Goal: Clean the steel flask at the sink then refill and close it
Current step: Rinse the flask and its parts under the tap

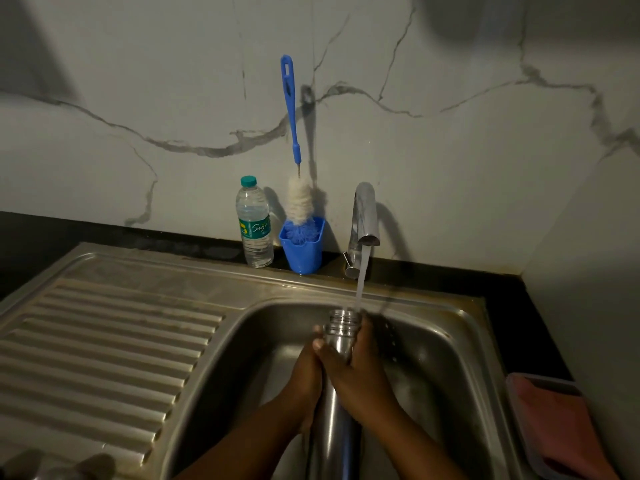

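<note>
The steel flask (341, 332) stands upright over the sink basin (433, 344), its threaded mouth uncapped. Water runs from the chrome tap (364, 216) straight into the mouth. My right hand (356, 372) wraps the flask's upper body just below the threads. My left hand (306, 375) grips the flask from the left, a little lower, partly behind the right hand. The flask's lower body shows between my forearms. No cap is visible.
A blue-handled bottle brush (294, 157) stands in a blue cup (302, 249) behind the sink, beside a plastic water bottle (254, 223). The ribbed steel drainboard (104, 358) lies to the left. A pink cloth in a tray (554, 431) sits at the right.
</note>
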{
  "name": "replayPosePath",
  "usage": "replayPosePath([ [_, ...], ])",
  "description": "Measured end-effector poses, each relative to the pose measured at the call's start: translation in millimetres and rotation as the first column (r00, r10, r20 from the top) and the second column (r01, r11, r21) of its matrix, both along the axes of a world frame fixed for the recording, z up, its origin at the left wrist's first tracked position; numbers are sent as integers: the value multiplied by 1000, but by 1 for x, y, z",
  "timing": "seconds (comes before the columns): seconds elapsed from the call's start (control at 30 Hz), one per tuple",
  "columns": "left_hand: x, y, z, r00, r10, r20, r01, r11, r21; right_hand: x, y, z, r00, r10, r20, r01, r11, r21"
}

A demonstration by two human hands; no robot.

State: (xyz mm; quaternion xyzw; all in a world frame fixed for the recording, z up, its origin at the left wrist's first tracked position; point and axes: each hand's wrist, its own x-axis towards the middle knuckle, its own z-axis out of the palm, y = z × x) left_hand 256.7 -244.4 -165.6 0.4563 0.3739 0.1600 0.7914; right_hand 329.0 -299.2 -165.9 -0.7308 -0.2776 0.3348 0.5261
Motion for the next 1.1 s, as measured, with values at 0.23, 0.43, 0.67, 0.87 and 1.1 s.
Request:
replayPosePath([
  [0.23,4,-13,-12,996,-67,-53,77,969,234,24,6,-3,923,-235,-305,268,961,70],
  [0.43,-16,-30,-39,991,-89,-99,122,903,413,24,3,-4,966,-62,-251,59,998,-21],
  [0.67,-16,1,-31,994,-102,-41,107,985,136,11,-2,-11,990,115,79,-107,989,-101],
  [0.87,-6,2,-29,994,-105,-42,108,992,60,13,0,-2,989,-35,-143,28,998,-49],
  [1.1,-12,-8,-28,996,-58,-64,60,998,27,10,-2,3,987,37,-154,-41,999,-27],
])
